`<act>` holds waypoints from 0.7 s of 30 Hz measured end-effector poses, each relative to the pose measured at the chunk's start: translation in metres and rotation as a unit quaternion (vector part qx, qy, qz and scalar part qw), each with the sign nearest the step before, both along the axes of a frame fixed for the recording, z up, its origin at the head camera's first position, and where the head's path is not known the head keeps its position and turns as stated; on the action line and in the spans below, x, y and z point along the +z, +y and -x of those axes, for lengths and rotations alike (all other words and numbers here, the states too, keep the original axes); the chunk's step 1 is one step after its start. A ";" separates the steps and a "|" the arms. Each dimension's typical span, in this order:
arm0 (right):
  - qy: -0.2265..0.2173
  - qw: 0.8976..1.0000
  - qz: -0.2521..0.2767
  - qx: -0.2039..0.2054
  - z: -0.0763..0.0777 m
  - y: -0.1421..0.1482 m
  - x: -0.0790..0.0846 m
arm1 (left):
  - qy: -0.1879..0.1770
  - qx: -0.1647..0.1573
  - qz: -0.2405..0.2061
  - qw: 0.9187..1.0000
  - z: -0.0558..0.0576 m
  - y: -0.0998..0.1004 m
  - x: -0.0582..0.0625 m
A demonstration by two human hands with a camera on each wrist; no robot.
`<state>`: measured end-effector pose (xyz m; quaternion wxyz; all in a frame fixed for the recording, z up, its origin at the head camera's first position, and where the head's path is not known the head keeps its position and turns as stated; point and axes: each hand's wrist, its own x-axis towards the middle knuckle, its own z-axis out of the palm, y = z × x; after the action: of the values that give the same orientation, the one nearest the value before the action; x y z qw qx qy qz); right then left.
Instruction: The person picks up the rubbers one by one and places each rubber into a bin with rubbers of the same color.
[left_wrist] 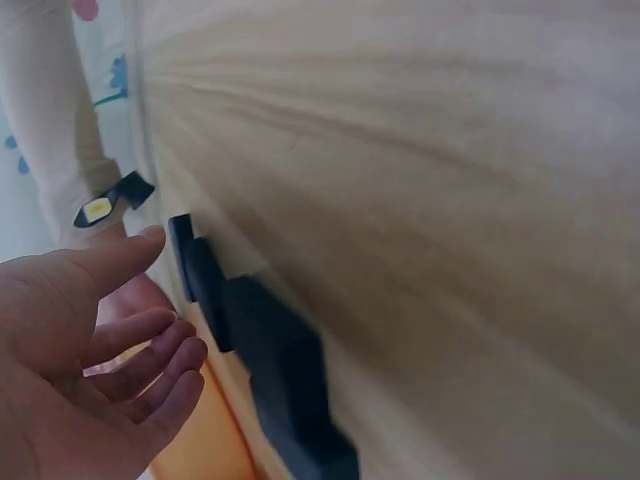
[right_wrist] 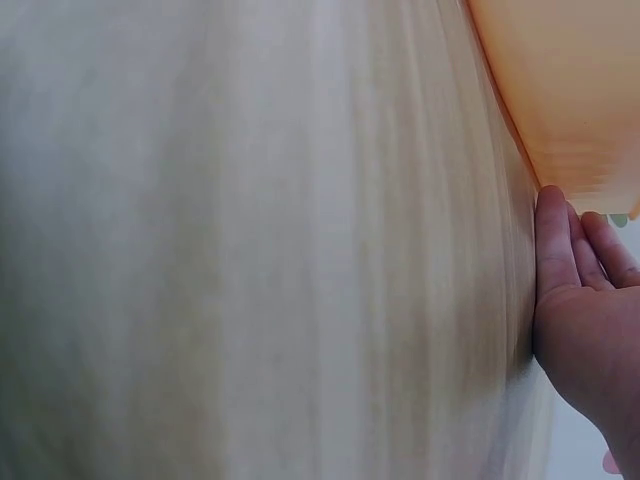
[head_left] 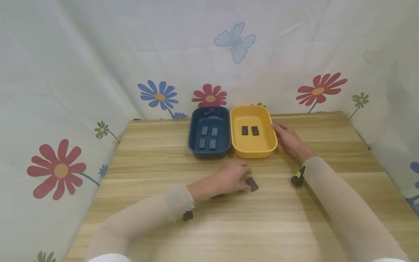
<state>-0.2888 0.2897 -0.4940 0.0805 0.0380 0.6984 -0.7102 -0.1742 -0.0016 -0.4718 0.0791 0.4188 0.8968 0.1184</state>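
Note:
My left hand (head_left: pixel 230 177) hovers low over a few dark rectangular blocks, its fingertips beside one dark block (head_left: pixel 251 183) on the table. In the left wrist view the thumb and loosely bent fingers (left_wrist: pixel 150 365) stand apart with nothing between them, and dark blocks (left_wrist: pixel 285 365) line up past them, partly overlapping. The left hand partly hides the other blocks in the head view. My right hand (head_left: pixel 288 137) rests at the right side of a yellow tray (head_left: pixel 253 150), its straight fingers (right_wrist: pixel 553 235) against the wall. Inside that tray lie two black blocks (head_left: pixel 250 130).
A dark blue tray (head_left: pixel 211 150) stands against the yellow tray's left side, holding several grey-blue blocks (head_left: pixel 212 144). Both trays sit near the back edge of the wooden table (head_left: pixel 157 153), before a flowered cloth (head_left: pixel 183 47).

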 end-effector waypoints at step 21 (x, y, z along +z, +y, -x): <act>0.008 1.000 0.000 -0.002 0.001 0.001 -0.004 | 0.004 -0.011 -0.007 1.000 -0.011 0.007 -0.008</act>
<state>-0.2897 0.2904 -0.4978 0.0735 0.0338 0.6986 -0.7109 -0.1633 0.0057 -0.4798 0.0740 0.4301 0.8914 0.1223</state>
